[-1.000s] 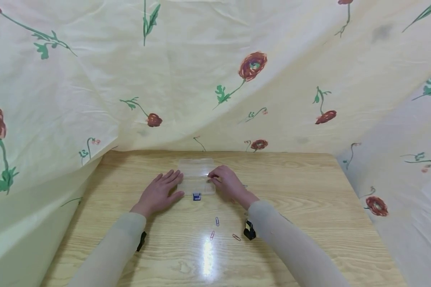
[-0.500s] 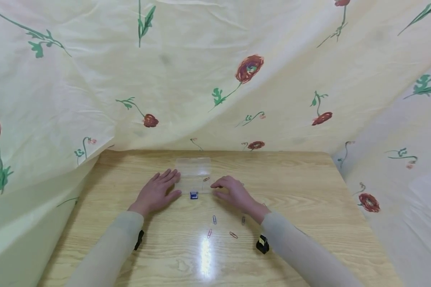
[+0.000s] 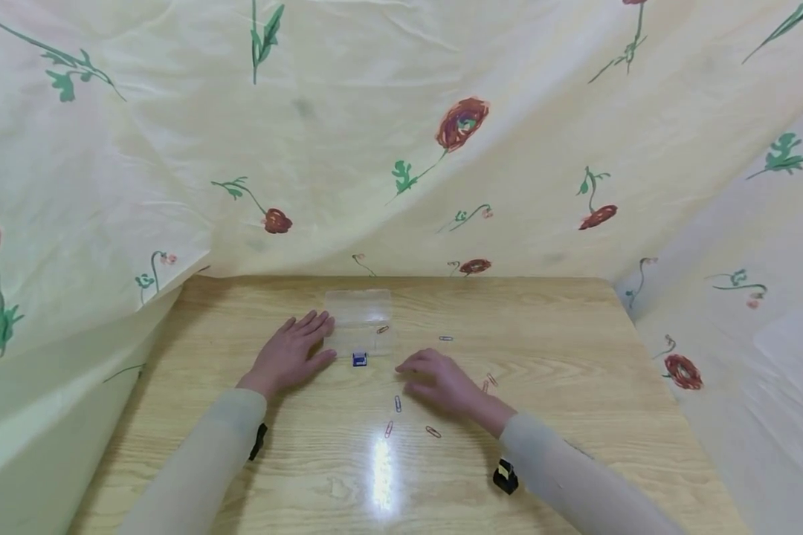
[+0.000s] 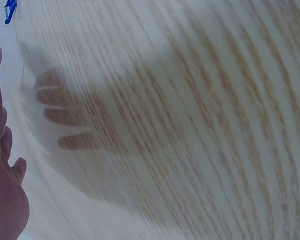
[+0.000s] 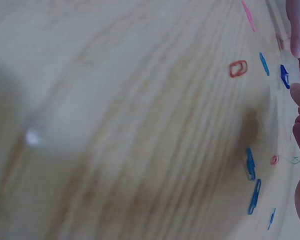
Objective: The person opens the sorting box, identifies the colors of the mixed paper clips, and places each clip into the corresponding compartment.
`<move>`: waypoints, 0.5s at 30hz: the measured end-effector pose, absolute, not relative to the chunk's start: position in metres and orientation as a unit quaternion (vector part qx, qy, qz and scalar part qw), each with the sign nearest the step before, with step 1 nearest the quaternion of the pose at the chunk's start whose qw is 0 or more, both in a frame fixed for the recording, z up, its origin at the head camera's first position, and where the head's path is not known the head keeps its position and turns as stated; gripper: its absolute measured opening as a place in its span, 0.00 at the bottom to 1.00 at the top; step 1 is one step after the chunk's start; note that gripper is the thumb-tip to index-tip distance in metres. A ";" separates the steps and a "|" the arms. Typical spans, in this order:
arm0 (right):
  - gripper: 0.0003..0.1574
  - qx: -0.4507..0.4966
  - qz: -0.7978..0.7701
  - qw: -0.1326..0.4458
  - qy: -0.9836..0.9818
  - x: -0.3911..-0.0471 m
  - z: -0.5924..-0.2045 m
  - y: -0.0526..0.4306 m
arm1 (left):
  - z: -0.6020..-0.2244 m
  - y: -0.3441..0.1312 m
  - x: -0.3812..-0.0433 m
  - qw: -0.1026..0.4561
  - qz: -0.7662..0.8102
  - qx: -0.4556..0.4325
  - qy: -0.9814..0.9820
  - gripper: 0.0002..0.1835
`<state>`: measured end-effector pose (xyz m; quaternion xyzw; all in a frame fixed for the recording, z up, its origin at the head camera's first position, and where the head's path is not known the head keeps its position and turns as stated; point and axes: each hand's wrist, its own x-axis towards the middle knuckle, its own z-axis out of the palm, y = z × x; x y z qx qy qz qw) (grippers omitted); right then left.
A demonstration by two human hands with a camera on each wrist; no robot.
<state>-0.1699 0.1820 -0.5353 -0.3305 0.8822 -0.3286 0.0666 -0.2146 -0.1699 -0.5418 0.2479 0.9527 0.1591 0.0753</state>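
Right hand (image 3: 442,380) has drawn back from clear plastic box (image 3: 351,340)

Its lid (image 3: 358,303) lies open, one red paperclip (image 3: 383,329) inside. Left hand (image 3: 291,355) rests flat by its left edge; the right, apart, loosely bent, holds nothing visible. I would pinch paperclips by their sides (they are thin). Right-wrist view shows two blue paperclips (image 5: 254,196) which head view hides.

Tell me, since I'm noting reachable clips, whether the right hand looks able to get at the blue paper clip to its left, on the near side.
Probably yes: the right hand appears to hold nothing, and the blue paper clip lies close by on the tabletop, with nothing visible between them.
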 end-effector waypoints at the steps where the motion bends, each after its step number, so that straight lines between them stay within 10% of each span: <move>1: 0.23 -0.332 -0.326 0.071 0.882 -0.168 -0.536 0.182 | -0.542 -0.170 -0.214 0.075 0.158 0.248 0.953 0.39; 15: 0.24 -0.367 -0.330 0.104 0.863 -0.157 -0.544 0.181 | -0.539 -0.169 -0.214 0.072 0.159 0.251 0.952 0.39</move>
